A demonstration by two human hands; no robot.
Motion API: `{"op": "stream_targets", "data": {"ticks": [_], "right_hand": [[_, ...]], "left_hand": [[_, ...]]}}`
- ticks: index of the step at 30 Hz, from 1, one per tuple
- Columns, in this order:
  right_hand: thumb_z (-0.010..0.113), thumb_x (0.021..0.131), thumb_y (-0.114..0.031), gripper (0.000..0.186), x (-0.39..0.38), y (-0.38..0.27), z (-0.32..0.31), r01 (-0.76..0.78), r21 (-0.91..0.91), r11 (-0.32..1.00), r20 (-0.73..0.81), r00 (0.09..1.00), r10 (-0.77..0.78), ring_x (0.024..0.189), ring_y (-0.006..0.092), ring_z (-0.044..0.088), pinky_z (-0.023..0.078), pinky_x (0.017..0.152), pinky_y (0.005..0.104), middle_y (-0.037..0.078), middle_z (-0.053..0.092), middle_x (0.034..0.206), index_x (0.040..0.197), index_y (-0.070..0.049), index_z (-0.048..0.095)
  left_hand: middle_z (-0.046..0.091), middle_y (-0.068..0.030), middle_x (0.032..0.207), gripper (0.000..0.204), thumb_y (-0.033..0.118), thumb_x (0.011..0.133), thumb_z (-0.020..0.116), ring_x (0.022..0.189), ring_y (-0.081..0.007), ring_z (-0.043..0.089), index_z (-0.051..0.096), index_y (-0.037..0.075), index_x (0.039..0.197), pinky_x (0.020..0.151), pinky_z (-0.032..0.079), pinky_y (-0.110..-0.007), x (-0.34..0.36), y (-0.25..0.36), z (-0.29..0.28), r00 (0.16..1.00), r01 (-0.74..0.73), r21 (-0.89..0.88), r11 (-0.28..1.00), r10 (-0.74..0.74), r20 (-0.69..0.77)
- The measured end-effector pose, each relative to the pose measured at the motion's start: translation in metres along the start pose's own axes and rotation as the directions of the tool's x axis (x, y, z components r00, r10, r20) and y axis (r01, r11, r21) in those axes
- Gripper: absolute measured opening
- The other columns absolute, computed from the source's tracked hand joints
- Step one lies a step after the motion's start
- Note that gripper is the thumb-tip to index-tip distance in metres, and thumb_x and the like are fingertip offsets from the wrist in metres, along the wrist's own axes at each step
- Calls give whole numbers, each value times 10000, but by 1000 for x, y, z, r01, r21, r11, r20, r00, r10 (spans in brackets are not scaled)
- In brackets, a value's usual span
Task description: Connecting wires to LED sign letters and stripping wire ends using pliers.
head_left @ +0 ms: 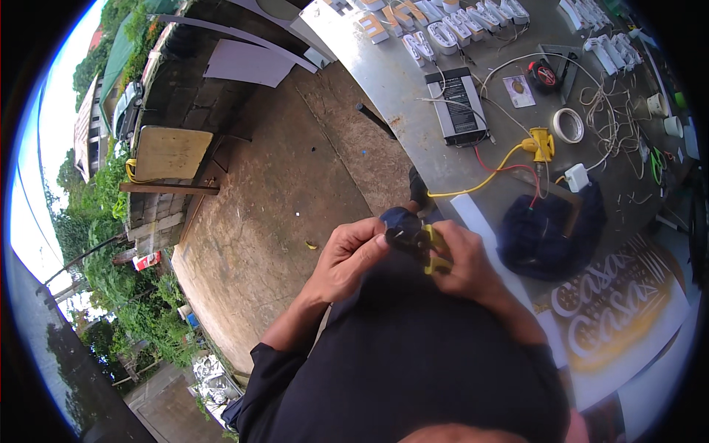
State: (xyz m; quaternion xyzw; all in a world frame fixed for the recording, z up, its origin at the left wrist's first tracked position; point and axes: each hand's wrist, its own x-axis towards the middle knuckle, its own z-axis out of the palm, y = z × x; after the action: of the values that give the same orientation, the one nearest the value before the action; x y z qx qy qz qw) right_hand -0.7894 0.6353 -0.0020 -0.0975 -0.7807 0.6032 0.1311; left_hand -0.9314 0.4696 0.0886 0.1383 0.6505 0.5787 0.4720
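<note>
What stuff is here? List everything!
Table: one, grey, right
Raised letters: many, mostly white, on table
Boxy device: one, black and silver, on table
Tape measure: one, red and black, on table
Tape roll: one, white, on table
Socket block: one, yellow, on table
Cloth: one, navy, on table
Sign panel: one, white and gold, lower right
Board: one, yellowish, left
Plants: many, green, left
Dark object: one, blackish, held
Yellow object: one, yellow, held
Left hand: one, bare, on dark object
Right hand: one, bare, on yellow object
</note>
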Motion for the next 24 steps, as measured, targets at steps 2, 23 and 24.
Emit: {"op": "stream_targets", "data": {"ticks": [2,23,24], "right_hand": [[726,796,-75,354,0,3,6,-70,156,985,253,967,29,764,419,647,510,665,452,201,615,861,1086,-6,535],[677,846,-55,191,11,-6,96,-447,314,838,619,765,177,660,224,592,454,623,323,76,585,772,983,-18,550],[640,871,-54,127,13,-8,100,-536,412,737,555,789,264,611,163,527,424,599,304,26,538,736,949,-37,540]], "left_hand": [[512,37,755,307,255,1039,572,730,-57,444,599,32,830,648,354,-259,-11,-8,-12,999,27,221,975,-32,19],[385,-58,531,375,6,908,560,478,-166,336,382,1,577,485,242,-342,-130,-110,-58,755,-279,253,926,375,-538],[385,-58,531,375,6,908,560,478,-166,336,382,1,577,485,242,-342,-137,-115,-64,721,-366,262,893,450,-527]]}}
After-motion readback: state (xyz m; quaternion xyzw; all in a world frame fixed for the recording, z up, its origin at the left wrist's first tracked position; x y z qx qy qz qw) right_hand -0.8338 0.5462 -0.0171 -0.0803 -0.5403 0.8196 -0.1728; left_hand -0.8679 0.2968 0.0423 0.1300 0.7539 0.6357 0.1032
